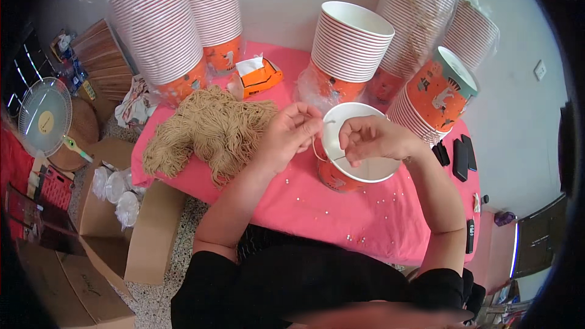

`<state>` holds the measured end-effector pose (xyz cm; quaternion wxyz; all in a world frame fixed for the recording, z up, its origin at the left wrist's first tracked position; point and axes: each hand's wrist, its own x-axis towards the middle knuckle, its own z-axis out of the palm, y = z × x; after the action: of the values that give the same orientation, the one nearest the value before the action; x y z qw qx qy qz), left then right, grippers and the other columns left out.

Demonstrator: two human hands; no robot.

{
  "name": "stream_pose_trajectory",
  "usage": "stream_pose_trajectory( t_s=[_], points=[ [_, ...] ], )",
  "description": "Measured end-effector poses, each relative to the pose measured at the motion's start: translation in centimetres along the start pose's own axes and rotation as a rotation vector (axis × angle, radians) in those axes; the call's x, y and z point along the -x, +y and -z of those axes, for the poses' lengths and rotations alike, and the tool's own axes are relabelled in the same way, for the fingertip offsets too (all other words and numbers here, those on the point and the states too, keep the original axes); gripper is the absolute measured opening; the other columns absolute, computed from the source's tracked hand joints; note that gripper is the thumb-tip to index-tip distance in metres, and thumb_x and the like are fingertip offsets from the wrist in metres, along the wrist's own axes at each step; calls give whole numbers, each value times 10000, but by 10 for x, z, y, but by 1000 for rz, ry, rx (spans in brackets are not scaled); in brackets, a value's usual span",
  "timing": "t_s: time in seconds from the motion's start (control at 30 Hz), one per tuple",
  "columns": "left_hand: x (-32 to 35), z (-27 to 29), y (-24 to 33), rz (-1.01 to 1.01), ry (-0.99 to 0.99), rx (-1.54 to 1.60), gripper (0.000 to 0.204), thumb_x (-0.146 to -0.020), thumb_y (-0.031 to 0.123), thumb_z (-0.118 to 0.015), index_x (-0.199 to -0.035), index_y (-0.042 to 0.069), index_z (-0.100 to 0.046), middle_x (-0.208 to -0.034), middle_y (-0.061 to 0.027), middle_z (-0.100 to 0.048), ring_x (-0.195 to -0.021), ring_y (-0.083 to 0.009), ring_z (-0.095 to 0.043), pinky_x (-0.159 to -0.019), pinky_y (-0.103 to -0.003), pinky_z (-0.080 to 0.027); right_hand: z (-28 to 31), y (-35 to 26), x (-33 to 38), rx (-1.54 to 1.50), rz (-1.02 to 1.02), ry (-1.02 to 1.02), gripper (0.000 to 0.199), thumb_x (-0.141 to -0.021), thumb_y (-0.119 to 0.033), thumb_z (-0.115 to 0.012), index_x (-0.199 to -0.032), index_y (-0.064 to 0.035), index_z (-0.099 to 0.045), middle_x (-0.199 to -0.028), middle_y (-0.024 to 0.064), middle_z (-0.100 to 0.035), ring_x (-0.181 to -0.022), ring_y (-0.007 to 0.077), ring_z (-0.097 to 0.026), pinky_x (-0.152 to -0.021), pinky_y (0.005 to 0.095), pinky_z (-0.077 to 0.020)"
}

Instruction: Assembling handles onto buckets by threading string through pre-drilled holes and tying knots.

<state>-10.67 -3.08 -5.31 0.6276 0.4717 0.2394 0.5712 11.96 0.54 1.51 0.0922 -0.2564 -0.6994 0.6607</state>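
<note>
My left hand (291,133) is closed in a pinch beside the left rim of an open paper bucket (334,179). A pale cord (317,150) hangs in a short curve from its fingertips. Over the bucket's mouth, my right hand (379,139) has its thumb and fingers pressed together. A thin dark line shows at its fingertips, too small to name. The bucket is orange outside and white inside, and stands upright. To the left of my left hand, a large heap of tan yarn (213,125) lies on the pink tablecloth (304,222).
Tall stacks of paper buckets (155,30) line the back. Another stack (353,42) stands behind the bucket, and a tilted one (436,94) is at right. An orange tissue pack (259,79) sits behind the yarn. Small white beads (362,239) dot the cloth. A cardboard box (155,231) stands lower left.
</note>
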Motion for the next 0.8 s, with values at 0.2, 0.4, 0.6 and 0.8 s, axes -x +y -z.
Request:
stream_pose_trajectory(
  t_s=[0.2,0.4,0.6,0.8],
  points=[
    [2,-4,-6,75,-103,-168,157,-940,100,-612,-1042,-19,-611,-848,-21,-647,-706,-35,-564,-602,-178,-451,-12,-37,22,208,104,83,264,-782,22,-683,-1014,-38,-572,-841,-9,-625,-811,73,-597,-736,224,-458],
    [11,-15,-1,107,-185,-293,202,-948,121,-603,-1066,-41,-628,-871,-28,-657,-784,-75,-612,-693,-220,-502,-18,-33,3,343,237,193,133,-819,24,-635,-928,-31,-584,-817,-18,-597,-812,63,-565,-750,227,-450],
    [12,-17,-1,181,-261,-205,207,-949,153,-613,-1047,-28,-633,-840,-11,-646,-759,-69,-600,-683,-213,-495,-16,-3,-10,541,297,521,75,-801,18,-637,-868,5,-606,-833,34,-626,-833,124,-589,-787,285,-470],
    [12,-6,-6,227,-96,-188,175,-948,155,-614,-1023,-1,-643,-844,-7,-648,-748,-54,-588,-648,-196,-470,-32,-2,20,1057,633,626,172,-717,-44,-747,-855,-31,-644,-848,65,-632,-846,245,-598,-791,361,-435]
  ],
)
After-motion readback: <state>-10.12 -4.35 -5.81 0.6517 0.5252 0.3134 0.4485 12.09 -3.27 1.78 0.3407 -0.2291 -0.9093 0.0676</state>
